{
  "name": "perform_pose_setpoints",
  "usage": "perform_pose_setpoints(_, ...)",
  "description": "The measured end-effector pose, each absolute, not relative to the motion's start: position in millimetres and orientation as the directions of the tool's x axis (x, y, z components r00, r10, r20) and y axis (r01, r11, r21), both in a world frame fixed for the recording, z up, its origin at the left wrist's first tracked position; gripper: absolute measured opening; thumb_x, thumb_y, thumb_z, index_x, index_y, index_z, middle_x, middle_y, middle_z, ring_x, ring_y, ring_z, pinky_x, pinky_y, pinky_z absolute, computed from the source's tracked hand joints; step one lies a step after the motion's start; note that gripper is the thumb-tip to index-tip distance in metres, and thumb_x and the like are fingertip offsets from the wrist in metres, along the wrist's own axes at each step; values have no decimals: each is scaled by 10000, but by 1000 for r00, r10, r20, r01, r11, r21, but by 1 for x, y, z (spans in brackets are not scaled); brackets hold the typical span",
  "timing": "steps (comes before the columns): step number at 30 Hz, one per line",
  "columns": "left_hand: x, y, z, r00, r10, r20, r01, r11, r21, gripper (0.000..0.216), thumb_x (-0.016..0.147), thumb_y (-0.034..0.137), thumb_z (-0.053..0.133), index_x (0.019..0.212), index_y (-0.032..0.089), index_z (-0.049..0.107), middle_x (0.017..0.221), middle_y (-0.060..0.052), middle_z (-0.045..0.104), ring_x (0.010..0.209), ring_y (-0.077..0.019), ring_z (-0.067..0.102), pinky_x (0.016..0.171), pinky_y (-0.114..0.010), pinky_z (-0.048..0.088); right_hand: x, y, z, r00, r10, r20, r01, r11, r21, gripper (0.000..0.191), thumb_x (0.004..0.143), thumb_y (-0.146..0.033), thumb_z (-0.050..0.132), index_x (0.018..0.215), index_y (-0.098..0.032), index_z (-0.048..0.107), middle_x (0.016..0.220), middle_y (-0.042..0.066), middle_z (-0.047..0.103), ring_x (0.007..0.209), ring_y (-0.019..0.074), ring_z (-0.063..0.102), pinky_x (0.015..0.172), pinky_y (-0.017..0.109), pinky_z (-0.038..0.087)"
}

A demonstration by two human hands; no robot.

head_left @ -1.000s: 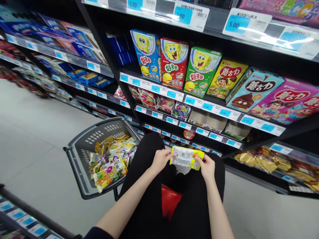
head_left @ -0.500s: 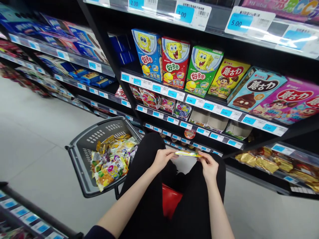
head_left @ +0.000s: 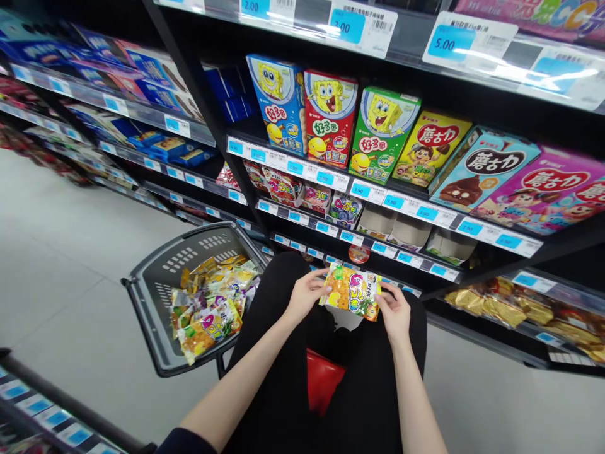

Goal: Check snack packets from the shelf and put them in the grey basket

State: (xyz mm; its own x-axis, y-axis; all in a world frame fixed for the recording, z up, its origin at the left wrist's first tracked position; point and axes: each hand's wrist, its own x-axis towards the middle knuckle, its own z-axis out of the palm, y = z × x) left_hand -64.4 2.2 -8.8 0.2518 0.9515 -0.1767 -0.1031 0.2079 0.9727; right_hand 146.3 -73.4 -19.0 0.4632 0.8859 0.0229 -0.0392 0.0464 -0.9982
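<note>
A yellow and orange candy bag (head_left: pixel 352 291) is held up between both hands above my knees, its printed front facing me and upside of the print turned sideways. My left hand (head_left: pixel 305 293) pinches its left end. The right end is gripped by my right hand (head_left: pixel 393 309), thumb on the front. To the left of my leg stands a grey shopping basket (head_left: pixel 154 315) with several candy bags (head_left: pixel 212 328) heaped in it; one on top looks like the bag I hold.
In front, a shelf carries upright snack boxes (head_left: pixel 331 120) in several colours. Below them sit open display cartons (head_left: pixel 409 233) and small candy bags (head_left: pixel 281 187). Gold packets (head_left: pixel 501 306) lie low at right. A price-tagged shelf edge (head_left: pixel 47 410) juts in at lower left.
The candy bag has turned from edge-on to showing its broad printed front. Both hands have kept hold of its ends and stay in nearly the same place.
</note>
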Motion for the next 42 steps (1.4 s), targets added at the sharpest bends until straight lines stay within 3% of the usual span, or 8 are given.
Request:
perform_pose_setpoints(4,-64,3,-9,247,948,-201,-132,239,962,642,567,237,744,1165,125,540,618,4,681,610,-164,644,634,-266,503,148,-69,-26,536,838,-101,-135,-33,-990,555,603,-285,734,1115,-161,558,1041,117,647,804,224,659,757,394,525)
perform_pose_setpoints(9,-64,3,-8,242,942,-232,-95,261,961,275,540,250,757,757,109,662,691,-51,701,643,-185,652,634,-276,506,153,-67,-29,460,874,-157,-132,-108,-985,363,602,-313,730,905,-139,632,777,76,698,751,234,662,715,398,534)
perform_pose_setpoints(12,-65,3,-7,231,947,-223,-78,246,966,233,534,254,761,687,120,647,667,-46,694,626,-180,649,613,-267,503,151,-67,-26,451,884,-122,-51,-112,-992,293,618,-336,710,836,-161,621,742,60,696,718,221,662,681,364,534)
perform_pose_setpoints(18,-66,3,-11,212,955,-208,-115,236,965,207,569,257,749,681,124,637,657,-41,690,605,-160,639,596,-251,494,147,-67,-22,343,929,-136,-49,-127,-991,330,626,-331,707,886,-186,564,698,29,691,672,203,665,659,337,526)
perform_pose_setpoints(25,-64,4,-12,217,951,-218,-77,240,968,233,546,272,762,638,119,611,613,-27,670,571,-142,626,546,-221,481,145,-67,-24,445,890,-102,-5,-111,-994,241,631,-325,703,771,-171,581,685,37,678,649,191,656,627,311,525)
perform_pose_setpoints(30,-64,1,-8,512,775,-370,9,426,905,319,546,312,755,766,101,660,680,-62,699,627,-197,660,555,-270,525,146,-68,-25,481,876,-25,48,-55,-997,250,681,-365,655,814,-171,569,780,61,669,712,203,651,606,304,527)
perform_pose_setpoints(34,-63,-4,-11,689,575,-442,206,429,880,291,530,273,761,757,100,703,704,-76,711,646,-201,665,570,-266,540,146,-69,-26,535,844,22,90,-32,-995,262,695,-367,640,850,-161,590,835,80,670,772,213,645,686,331,521)
perform_pose_setpoints(42,-58,-1,-23,528,683,-504,214,468,858,199,524,234,754,662,101,699,563,-56,679,534,-170,643,523,-254,537,139,-68,-22,678,734,44,148,-78,-986,253,681,-369,644,799,-147,617,767,80,678,717,211,642,679,326,516)
